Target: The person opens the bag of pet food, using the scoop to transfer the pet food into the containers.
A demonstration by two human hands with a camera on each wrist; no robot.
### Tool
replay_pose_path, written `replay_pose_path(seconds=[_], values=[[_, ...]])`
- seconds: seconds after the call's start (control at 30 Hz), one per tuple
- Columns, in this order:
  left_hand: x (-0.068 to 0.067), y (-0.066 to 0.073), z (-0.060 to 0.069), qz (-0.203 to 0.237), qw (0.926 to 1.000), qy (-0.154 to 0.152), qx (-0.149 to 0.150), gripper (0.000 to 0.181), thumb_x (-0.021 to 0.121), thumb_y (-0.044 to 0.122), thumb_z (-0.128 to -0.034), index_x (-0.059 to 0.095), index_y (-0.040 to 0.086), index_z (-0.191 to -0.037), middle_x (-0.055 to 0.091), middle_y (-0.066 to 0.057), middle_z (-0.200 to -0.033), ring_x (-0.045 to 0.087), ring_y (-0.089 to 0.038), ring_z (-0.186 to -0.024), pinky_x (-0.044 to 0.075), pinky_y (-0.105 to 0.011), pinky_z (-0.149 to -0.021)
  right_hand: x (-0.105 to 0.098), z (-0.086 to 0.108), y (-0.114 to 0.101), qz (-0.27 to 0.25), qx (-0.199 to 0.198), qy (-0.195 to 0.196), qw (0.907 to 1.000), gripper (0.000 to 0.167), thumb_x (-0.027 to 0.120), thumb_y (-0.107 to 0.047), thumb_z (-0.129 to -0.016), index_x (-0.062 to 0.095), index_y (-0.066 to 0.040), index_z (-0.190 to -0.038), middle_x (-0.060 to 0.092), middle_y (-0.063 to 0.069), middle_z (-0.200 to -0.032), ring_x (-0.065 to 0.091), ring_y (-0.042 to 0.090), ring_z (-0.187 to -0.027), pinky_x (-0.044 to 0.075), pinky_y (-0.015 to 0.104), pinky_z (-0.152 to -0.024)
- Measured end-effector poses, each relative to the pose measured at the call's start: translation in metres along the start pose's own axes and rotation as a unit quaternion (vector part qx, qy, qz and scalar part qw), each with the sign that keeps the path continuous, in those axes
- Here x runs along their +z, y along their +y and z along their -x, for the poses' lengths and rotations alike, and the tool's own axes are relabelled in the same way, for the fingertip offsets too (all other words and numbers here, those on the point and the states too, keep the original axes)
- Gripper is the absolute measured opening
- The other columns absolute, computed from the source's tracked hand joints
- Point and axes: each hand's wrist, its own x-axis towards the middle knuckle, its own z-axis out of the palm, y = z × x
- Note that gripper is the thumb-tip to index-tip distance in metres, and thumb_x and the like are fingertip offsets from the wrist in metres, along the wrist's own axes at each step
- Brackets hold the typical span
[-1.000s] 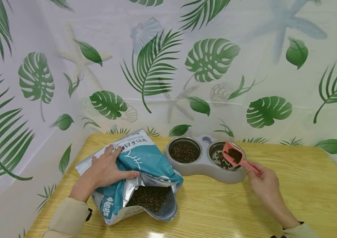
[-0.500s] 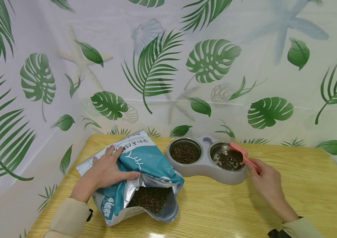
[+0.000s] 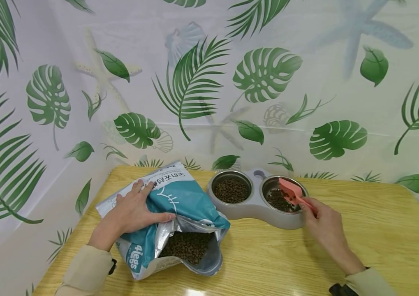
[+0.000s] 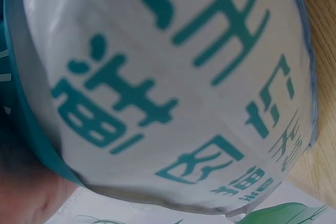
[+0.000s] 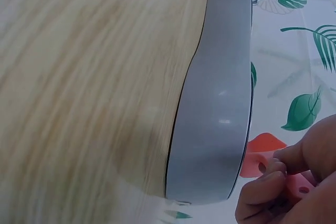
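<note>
My right hand [image 3: 325, 230] grips the handle of a pink scoop [image 3: 290, 188] over the right steel bowl [image 3: 269, 181] of a grey double feeder [image 3: 244, 210]. A little brown kibble shows on the scoop, and more lies in the bowl beneath it. In the right wrist view, fingers and thumb close round the scoop's handle [image 5: 300, 188] beside the feeder's side. My left hand [image 3: 133, 211] rests spread on a teal and white pet food bag [image 3: 183, 196] that lies with its mouth towards me. Kibble [image 3: 187, 246] is visible inside the bag. Printed packaging fills most of the left wrist view.
The feeder's left bowl [image 3: 214, 181] holds a layer of kibble. Both bowls and the bag stand on a wooden table [image 3: 261, 259]. A white cloth with green leaf prints [image 3: 202, 144] hangs behind the table and along its left side.
The scoop tipped to the right over the right bowl, then turned partly back and moved slightly left. Its load shrank and the kibble in that bowl grew. My left hand and the bag stayed put.
</note>
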Motion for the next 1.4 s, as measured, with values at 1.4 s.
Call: replay_pose_path(seconds=[1.4], values=[[-0.001, 0.000, -0.001, 0.002, 1.0000, -0.002, -0.008, 0.128, 0.060, 0.088, -0.0759, 0.022, 0.002, -0.163, 0.017, -0.034, -0.166, 0.021, -0.053, -0.153, 0.016, -0.084, -0.112, 0.018, 0.057, -0.087, -0.481, 0.020, -0.526, 0.7007, 0.047, 0.039, -0.027, -0.113, 0.047, 0.017, -0.125, 0.069, -0.002, -0.085, 0.043, 0.004, -0.055, 0.033, 0.022, -0.046]])
